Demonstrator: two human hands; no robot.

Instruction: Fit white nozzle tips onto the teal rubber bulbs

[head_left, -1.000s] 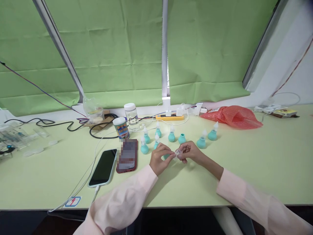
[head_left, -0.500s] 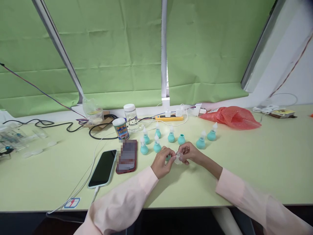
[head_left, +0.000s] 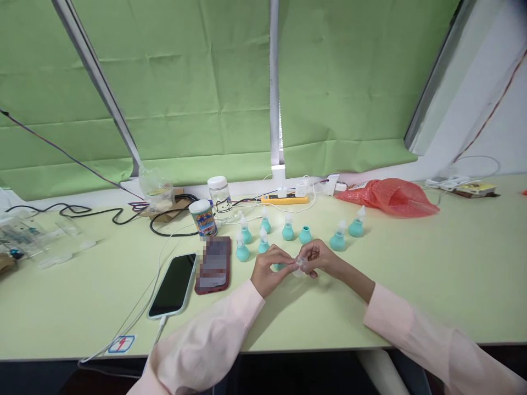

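Note:
Between the fingertips of my left hand [head_left: 272,270] and my right hand [head_left: 318,258] is a small clear plastic piece [head_left: 298,268], pinched from both sides; its exact shape is partly covered. Just beyond my hands stand several teal bulbs with clear pointed tips, such as one bulb [head_left: 242,250] at the left and another bulb [head_left: 337,240] at the right. One teal bulb [head_left: 305,235] has an open neck and no tip. Behind my left fingers, another teal bulb [head_left: 279,266] is mostly hidden.
Left of my hands lie a red-cased phone [head_left: 213,265] and a charging phone [head_left: 173,286] with a white cable. Farther back are a printed canister [head_left: 203,218], a clear jar [head_left: 220,195], a yellow power strip [head_left: 285,200] and a red plastic bag [head_left: 391,197].
My left hand has shifted slightly left, and its fingers lie flatter over the clear piece. The right hand keeps nearly the same place. The bulbs stay where they stood.

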